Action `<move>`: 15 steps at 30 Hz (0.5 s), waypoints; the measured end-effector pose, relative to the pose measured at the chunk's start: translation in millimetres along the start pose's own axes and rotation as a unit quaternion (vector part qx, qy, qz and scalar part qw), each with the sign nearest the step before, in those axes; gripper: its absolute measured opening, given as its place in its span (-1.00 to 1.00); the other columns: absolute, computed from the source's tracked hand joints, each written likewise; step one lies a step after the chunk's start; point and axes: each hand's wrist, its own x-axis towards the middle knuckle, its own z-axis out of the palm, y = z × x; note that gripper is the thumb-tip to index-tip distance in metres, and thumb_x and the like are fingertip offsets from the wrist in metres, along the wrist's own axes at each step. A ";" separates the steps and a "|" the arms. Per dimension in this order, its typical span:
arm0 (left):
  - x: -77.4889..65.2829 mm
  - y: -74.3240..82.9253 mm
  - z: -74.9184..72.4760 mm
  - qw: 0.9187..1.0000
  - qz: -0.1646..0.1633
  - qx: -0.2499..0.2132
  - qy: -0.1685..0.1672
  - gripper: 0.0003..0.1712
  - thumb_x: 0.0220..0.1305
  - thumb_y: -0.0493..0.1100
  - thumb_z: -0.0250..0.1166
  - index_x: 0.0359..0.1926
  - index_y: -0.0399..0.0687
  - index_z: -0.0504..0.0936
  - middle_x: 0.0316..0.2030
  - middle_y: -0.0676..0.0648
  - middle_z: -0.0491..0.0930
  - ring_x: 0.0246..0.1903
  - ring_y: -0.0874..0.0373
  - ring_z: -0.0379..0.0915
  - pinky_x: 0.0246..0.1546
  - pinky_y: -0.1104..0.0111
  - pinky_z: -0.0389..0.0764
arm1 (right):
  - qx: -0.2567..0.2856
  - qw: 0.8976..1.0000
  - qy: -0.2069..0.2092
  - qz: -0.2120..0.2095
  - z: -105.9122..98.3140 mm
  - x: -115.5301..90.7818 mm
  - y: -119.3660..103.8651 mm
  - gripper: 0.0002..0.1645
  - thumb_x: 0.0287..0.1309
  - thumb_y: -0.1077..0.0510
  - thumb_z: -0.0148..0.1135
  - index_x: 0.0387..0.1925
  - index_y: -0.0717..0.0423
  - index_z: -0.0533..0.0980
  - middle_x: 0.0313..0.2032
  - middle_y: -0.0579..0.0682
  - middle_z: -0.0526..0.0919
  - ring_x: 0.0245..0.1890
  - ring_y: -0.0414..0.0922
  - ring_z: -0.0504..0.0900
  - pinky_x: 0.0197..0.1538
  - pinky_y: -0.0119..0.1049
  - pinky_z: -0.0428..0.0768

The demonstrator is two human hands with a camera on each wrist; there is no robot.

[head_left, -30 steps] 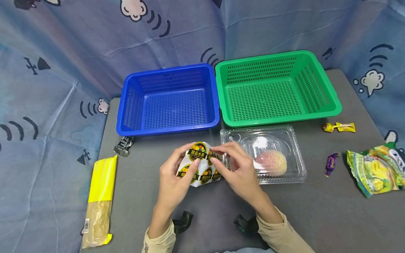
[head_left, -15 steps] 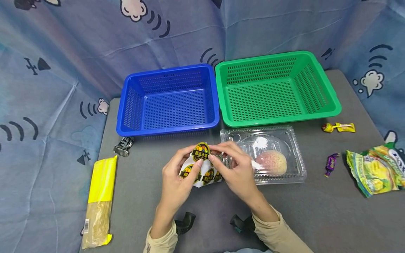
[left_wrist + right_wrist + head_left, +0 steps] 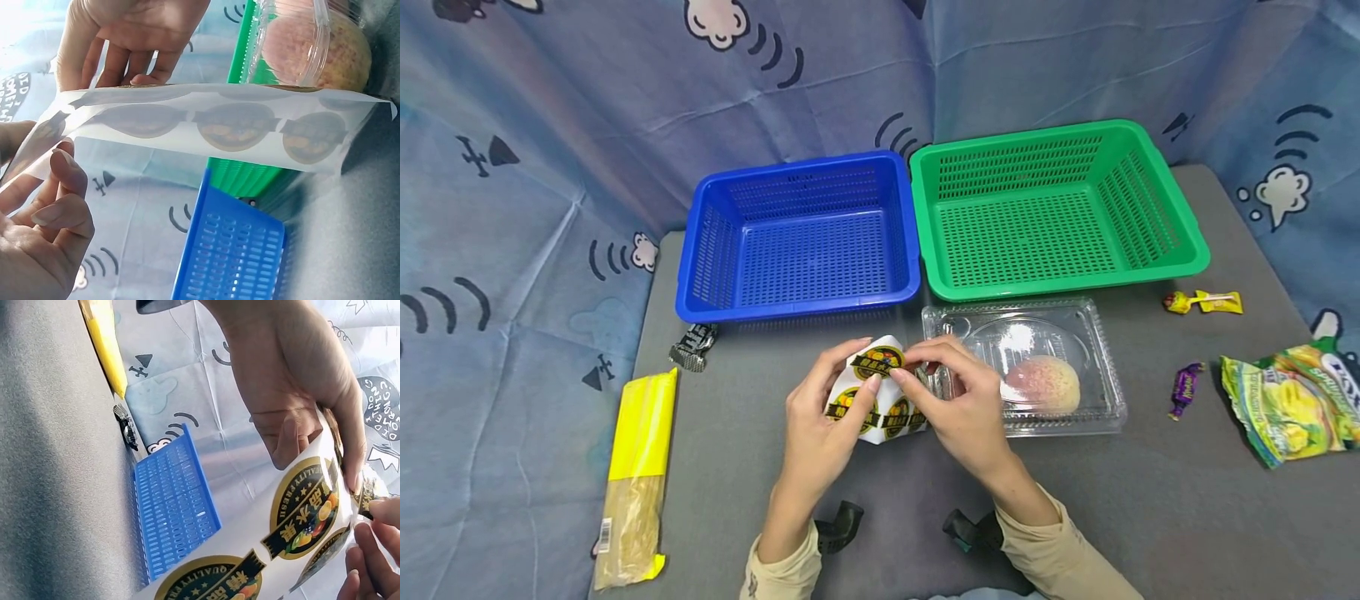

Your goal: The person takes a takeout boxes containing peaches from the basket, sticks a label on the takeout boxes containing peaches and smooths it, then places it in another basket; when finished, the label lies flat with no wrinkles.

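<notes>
A strip of round fruit stickers on white backing is held up between the hands in the head view. My left hand grips the strip at its left side, thumb on the printed face. My right hand pinches the edge of the top sticker with thumb and forefinger. The right wrist view shows a sticker bent up at the pinched end. Just beyond the right hand lies a clear plastic clamshell box with a peach inside; something pinkish beside it is partly hidden by the hand.
A blue basket and a green basket stand at the back. Leftward lie a yellow noodle packet and a black-and-silver wrapped piece. Rightward are a yellow lollipop, a purple wrapped candy and a green-yellow snack bag.
The hands have shifted slightly, and the left moved a little right. The top of the sticker strip has tilted and bent between the fingers. The things on the table stay put.
</notes>
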 end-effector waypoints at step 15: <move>0.9 -6.0 -7.3 1.000 -0.014 0.008 0.016 -0.49 0.33 -0.41 0.43 0.28 -0.22 0.60 0.02 -0.19 0.79 -0.03 0.20 0.71 0.04 0.50 0.66 | 0.030 0.999 0.028 -0.010 -1.6 -3.2 2.7 -0.77 -0.01 0.65 0.39 -0.28 0.46 0.68 -0.34 -0.17 0.73 -0.47 -0.29 0.50 -0.41 -0.53 0.48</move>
